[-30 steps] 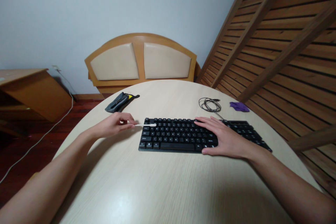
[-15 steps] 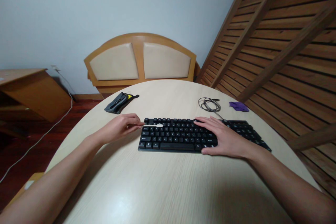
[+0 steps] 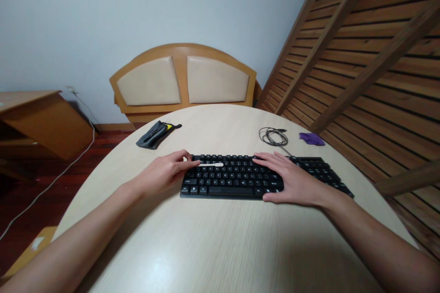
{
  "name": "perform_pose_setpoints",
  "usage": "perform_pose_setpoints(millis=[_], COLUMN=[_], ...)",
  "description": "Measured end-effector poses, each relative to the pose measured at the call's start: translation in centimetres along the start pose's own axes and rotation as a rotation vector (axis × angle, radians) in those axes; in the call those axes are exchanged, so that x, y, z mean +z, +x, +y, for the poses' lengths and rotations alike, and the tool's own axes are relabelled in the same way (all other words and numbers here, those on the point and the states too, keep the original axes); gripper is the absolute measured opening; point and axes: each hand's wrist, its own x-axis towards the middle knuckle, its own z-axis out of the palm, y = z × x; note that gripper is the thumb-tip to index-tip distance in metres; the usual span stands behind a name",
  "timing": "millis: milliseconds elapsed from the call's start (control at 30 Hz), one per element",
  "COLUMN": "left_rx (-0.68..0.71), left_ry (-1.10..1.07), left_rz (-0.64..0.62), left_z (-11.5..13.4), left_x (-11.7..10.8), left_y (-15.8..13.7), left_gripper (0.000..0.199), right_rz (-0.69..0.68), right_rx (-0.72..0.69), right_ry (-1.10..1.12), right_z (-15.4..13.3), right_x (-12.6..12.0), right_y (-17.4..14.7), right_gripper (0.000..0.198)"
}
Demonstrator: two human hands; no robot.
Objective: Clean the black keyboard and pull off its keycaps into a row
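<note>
Left of the frame's centre, the left hand [image 3: 170,169] pinches a thin white stick [image 3: 211,165], its tip over the upper key rows of the black keyboard [image 3: 230,182], just below and right of centre. The right hand [image 3: 292,178] rests on the keyboard, thumb spread from its fingers, below the coiled cable [image 3: 285,138]

Slim white stick [image 3: 212,165] with a thicker tip, lengthwise over the upper left of a flat black keyboard [image 3: 230,191]
</note>
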Motion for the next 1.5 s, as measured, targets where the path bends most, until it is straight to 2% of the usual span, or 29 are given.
perform_pose_setpoints(millis=[200,467,733,933,1100,1500], left_rx=[0.035,0.018,0.061,0.084,0.075,0.123], left_ry=[0.019,-0.046,-0.075,-0.033,-0.026,0.014], left_rz=[-0.025,0.006,0.013,-0.012,-0.006,-0.019], left_z=[1.0,2.2,3.7,3.3,2.7,4.0], left_x=[0.0,0.5,1.6,1.0,0.4,1.1], left_y=[0.2,0.9,1.4,1.2,1.0,1.5], left_gripper=[0.048,0.032,0.036,0.043,0.041,0.047], right_rz=[-0.027,-0.034,-0.057,-0.08,-0.083,-0.033], right_rx=[-0.01,-0.021,-0.04,-0.02,-0.012,-0.034], right_ry=[-0.009,0.04,0.044,0.052,0.034,0.031], right_z=[-0.4,-1.7,-2.2,-1.1,-0.7,-2.4], right_x=[-0.2,0.0,-0.1,-0.9,-1.2,-0.2], right_y=[0.1,0.4,0.6,0.1,0.0,0.7], right_gripper=[0.09,0.096,0.1,0.107,0.105,0.105])
